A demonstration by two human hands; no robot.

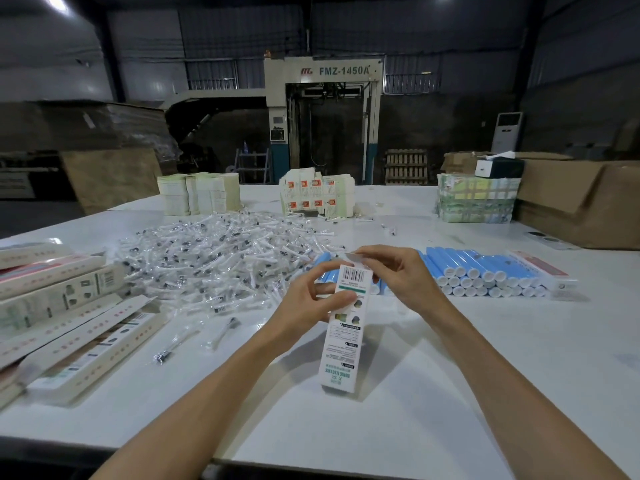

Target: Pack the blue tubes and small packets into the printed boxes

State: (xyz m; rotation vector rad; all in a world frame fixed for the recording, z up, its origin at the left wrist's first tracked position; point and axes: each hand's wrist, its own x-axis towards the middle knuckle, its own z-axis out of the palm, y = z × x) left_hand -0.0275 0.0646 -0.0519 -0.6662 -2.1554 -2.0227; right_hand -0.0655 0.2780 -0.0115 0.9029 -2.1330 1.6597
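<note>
- At table (450, 375) centre: one printed box (343, 341), long axis near-to-far, flap (356, 258) end away.
- Left hand (311, 299) grips its upper half; right hand (394, 268) pinches flap.
- Blue tubes (478, 268), packets (221, 251): too many to count.

Dim hall; overhead glare; bright table (381, 427); edges warped.

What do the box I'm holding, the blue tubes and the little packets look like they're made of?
Printed box: matte paperboard, going by its sharp creases and folded flap. Blue tubes: likely smooth plastic with white end caps, though coated card is possible. Small packets: clear glossy plastic film, see-through and glinting.
</note>
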